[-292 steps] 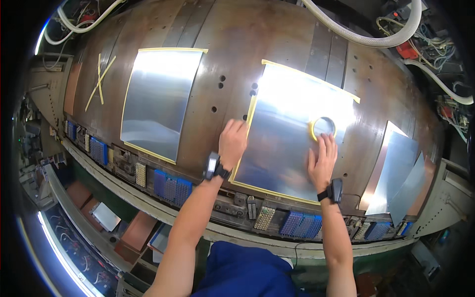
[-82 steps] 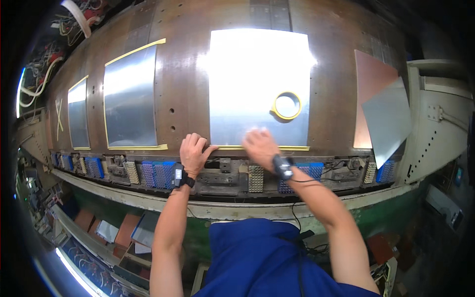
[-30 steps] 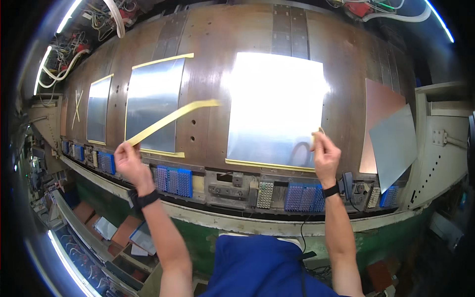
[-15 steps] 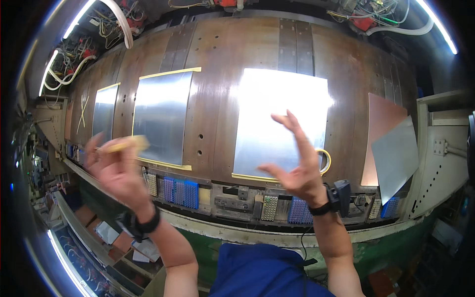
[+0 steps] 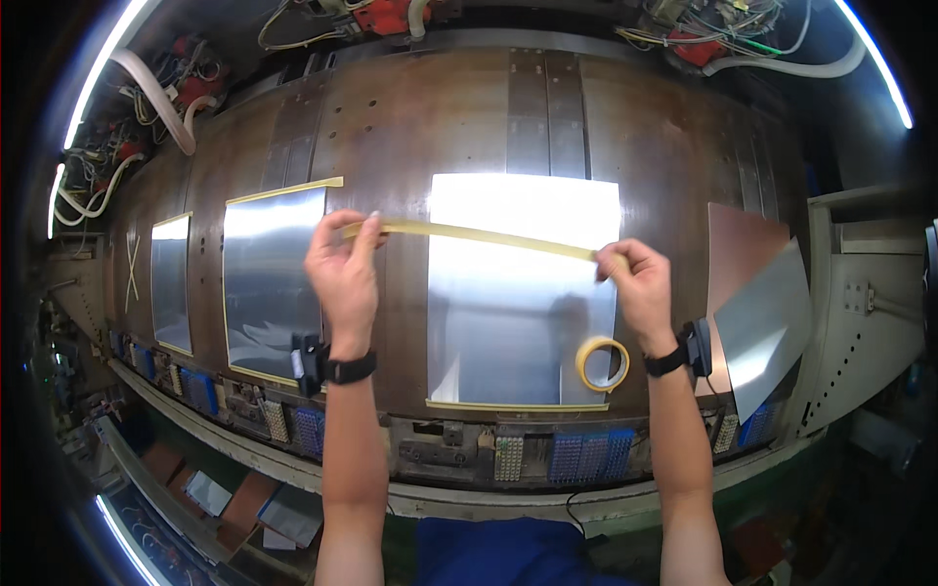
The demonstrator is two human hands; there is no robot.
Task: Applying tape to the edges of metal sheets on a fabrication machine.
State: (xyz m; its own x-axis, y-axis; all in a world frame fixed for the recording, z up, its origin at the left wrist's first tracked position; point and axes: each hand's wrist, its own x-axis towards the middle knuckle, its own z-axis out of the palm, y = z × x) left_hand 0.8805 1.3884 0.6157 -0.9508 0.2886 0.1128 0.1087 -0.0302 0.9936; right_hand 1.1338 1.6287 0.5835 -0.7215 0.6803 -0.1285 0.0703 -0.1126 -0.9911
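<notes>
A strip of yellow masking tape (image 5: 489, 237) is stretched between my hands above the upper part of a shiny metal sheet (image 5: 518, 322). My left hand (image 5: 344, 264) pinches its left end, left of the sheet. At the other end, my right hand (image 5: 640, 293) grips it just past the sheet's right edge. Along the sheet's near edge runs another tape strip (image 5: 518, 406). The yellow tape roll (image 5: 603, 365) lies on the sheet's lower right corner, below my right hand.
A taped metal sheet (image 5: 274, 293) and a narrower one (image 5: 172, 283) lie to the left, with crossed tape strips (image 5: 133, 269) beyond. At right, a grey sheet (image 5: 767, 327) overlaps a copper-coloured sheet (image 5: 743, 244). Blue racks of small parts (image 5: 591, 455) line the brown table's (image 5: 420, 107) near edge.
My left hand has moved right and up, and the tape bunched at it now spans both hands. My right hand, open before, has closed on the tape's right end.
</notes>
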